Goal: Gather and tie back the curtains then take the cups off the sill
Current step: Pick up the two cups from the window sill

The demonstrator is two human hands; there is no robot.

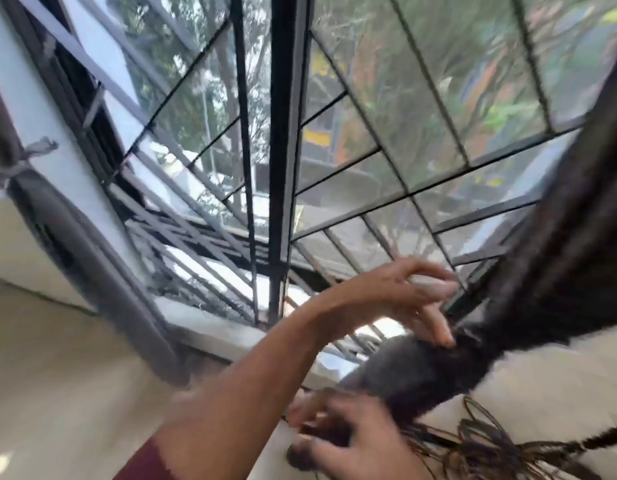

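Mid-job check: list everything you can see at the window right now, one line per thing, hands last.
Right curtain: one, dark grey, bunched at right, running from upper right down to the hands.
Left curtain: one, grey, at left edge, already bound.
Tie-back: one, grey, knotted round the left curtain.
Window grille: one, black bars across the panes, centre.
Sill: one, pale, below the window.
Cords: a tangle, dark, lower right under the right curtain.
Cups: none clearly visible.
Sleeve: one, maroon, bottom centre.
Left hand: fingertips touching the right curtain's gathered neck.
Right hand: blurred, beneath the bundle; grip unclear.
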